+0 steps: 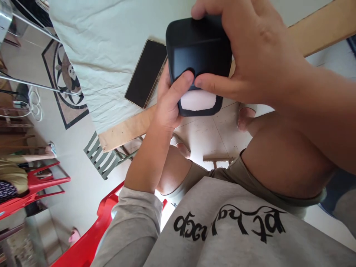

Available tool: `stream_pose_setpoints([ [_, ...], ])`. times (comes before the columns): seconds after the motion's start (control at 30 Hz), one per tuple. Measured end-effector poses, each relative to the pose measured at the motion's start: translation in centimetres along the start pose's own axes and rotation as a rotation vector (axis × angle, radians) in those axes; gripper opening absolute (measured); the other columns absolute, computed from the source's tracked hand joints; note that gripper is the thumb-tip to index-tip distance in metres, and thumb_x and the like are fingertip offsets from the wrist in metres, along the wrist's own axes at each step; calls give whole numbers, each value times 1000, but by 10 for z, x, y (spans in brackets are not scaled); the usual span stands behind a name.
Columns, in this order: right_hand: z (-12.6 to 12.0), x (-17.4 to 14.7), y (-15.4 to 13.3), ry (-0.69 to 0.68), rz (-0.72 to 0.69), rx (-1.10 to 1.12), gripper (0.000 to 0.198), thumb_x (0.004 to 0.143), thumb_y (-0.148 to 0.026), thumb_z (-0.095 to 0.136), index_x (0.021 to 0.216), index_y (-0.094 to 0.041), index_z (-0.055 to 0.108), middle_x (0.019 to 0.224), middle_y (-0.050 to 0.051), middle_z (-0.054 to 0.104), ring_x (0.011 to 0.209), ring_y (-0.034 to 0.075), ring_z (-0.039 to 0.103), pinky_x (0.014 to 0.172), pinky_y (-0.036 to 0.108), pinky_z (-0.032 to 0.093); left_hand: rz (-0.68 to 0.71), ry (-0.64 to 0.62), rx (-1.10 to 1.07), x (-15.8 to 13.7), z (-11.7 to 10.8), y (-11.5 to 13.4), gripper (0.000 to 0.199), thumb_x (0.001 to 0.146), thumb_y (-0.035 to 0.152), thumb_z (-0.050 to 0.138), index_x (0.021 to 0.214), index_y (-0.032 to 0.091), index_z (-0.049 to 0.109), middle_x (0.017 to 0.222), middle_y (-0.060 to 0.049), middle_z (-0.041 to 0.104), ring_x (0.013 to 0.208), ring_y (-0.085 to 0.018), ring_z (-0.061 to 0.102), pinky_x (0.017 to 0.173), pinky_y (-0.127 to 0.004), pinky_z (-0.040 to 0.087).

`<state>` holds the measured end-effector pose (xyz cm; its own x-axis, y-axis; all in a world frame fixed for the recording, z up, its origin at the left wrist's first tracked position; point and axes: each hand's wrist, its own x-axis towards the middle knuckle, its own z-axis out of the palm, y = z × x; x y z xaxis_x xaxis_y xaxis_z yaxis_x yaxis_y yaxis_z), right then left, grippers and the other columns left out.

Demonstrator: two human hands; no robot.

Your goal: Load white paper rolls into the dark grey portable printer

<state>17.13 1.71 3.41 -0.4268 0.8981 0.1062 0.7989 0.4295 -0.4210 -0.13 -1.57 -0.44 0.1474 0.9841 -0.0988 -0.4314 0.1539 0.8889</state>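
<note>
Both hands hold a black rounded box point(200, 52) over the table's near edge. Its upper face is glossy and bears a white patch point(198, 101) at the end nearer my body. My left hand point(171, 98) supports it from the left, thumb on the top face and the other fingers hidden beneath. Curled over the far right side, my right hand point(250, 52) has its thumb lying on top, close to the left thumb. A dark smartphone point(146, 74) lies on the cloth just left of the box, screen up.
Pale wrinkled cloth point(105, 55) covers the table, with a bare wooden edge point(128, 128) along the front. A slatted grey-green chair point(101, 157) stands below. Red plastic chairs point(89, 233) are at left, one with a seated person point(12, 174). A white cable point(35, 104) hangs coiled.
</note>
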Motion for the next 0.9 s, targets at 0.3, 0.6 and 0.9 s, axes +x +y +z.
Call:
stream_pose_setpoints([
  [0.3,4,1,-4,-3,-55,22,66,79,-76,20,138,-48,24,140,-14,29,138,2,32,133,42,33,2,7,28,1,-1,2,28,74,42,74,98,30,67,89,-3,69,99,-24,67,77,-32,51],
  [0.6,2,-6,4,50,-38,-57,72,77,-79,11,140,-46,23,143,-14,23,143,8,34,127,51,29,-107,-41,-120,4,8,8,47,95,50,36,106,16,66,122,-6,68,131,-20,61,115,-34,51],
  [0.9,2,-4,10,37,-23,-34,76,77,-78,4,140,-42,27,143,-14,25,142,-1,33,131,28,34,-192,67,-216,14,2,5,50,96,51,30,93,18,67,96,-1,73,94,-13,69,102,-32,57],
])
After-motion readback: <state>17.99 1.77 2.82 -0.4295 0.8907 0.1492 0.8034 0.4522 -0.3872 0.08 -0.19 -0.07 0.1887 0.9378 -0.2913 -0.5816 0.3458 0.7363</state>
